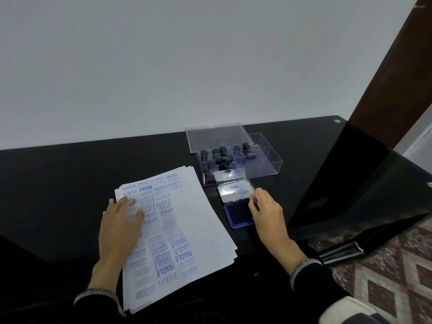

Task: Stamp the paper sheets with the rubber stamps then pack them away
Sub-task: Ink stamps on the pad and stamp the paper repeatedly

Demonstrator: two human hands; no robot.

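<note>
A stack of white paper sheets (198,220) lies on the black table, its top sheet covered with blue stamped words. My left hand (121,220) rests flat on the stack's left side, fingers spread. To the right sits an open ink pad (237,215) with a blue pad and a raised silver lid (235,190). My right hand (266,211) is closed around a rubber stamp (256,201) at the pad's right edge; only a purple bit of it shows. Behind the pad a clear plastic box (261,164) holds several black-handled stamps (222,152).
The box's clear lid (217,136) leans at the back against the white wall. The black table (70,174) ends at the right in a glossy angled edge (350,183). Patterned floor tiles (397,272) show at lower right. A dark wooden door frame (392,73) stands at the right.
</note>
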